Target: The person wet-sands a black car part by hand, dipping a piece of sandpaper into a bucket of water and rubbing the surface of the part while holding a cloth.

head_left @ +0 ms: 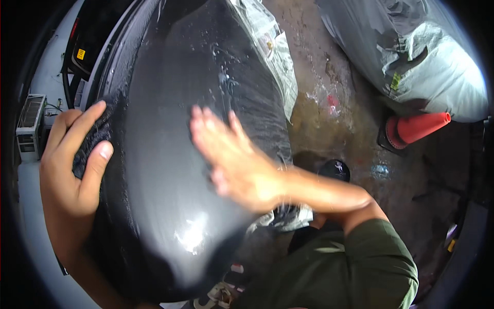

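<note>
A large, curved black panel, glossy and wet, fills the middle of the view. Its surface carries water drops and streaks, with wrinkled dark material along both sides. My right hand lies flat over the panel's middle, fingers stretched out and slightly blurred, holding nothing. At the panel's left side is my left hand, its thumb and fingers apart. Wet, wrinkled black material shows behind the gap between them; I cannot tell whether the fingertips touch it.
Crumpled pale sheeting runs along the panel's right edge. Across the wet brown floor stand a grey-covered bulky object and a tilted red cone. A white frame-like box is at far left.
</note>
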{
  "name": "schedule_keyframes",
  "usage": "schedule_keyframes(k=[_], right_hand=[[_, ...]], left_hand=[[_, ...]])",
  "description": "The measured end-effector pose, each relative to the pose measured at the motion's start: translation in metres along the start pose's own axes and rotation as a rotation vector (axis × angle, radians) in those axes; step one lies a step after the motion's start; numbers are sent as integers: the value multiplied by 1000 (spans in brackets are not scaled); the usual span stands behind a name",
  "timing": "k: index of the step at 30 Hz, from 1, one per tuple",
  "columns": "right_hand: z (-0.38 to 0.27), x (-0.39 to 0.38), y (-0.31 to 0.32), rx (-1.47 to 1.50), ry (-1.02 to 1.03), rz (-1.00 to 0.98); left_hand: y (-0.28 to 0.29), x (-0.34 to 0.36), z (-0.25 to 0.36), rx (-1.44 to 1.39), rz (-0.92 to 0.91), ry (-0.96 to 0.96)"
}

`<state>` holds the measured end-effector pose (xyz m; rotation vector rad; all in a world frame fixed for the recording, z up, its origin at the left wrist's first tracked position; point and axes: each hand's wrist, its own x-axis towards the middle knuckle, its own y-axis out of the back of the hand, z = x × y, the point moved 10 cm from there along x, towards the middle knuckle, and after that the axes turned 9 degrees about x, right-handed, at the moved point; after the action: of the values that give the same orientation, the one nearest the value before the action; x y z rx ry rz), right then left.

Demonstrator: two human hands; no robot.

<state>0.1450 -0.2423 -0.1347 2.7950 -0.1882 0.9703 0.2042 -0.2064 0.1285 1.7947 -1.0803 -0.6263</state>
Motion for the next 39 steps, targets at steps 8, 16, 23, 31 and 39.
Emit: schedule_keyframes(k=[8, 16, 23, 31, 39], right_hand=[[101, 70, 69, 23, -243, 160], [25, 2, 22, -3, -53, 60], [17, -31, -7, 36, -134, -46], [74, 63, 60, 64, -191, 133], [53, 14, 36, -13, -215, 110]], left_hand=[[5, 0, 3, 45, 47, 45], [1, 2, 2, 106, -28, 64], [0, 1, 2, 57, -23, 88], [2, -1, 2, 13, -19, 102], [-2, -1, -4, -20, -20, 60]])
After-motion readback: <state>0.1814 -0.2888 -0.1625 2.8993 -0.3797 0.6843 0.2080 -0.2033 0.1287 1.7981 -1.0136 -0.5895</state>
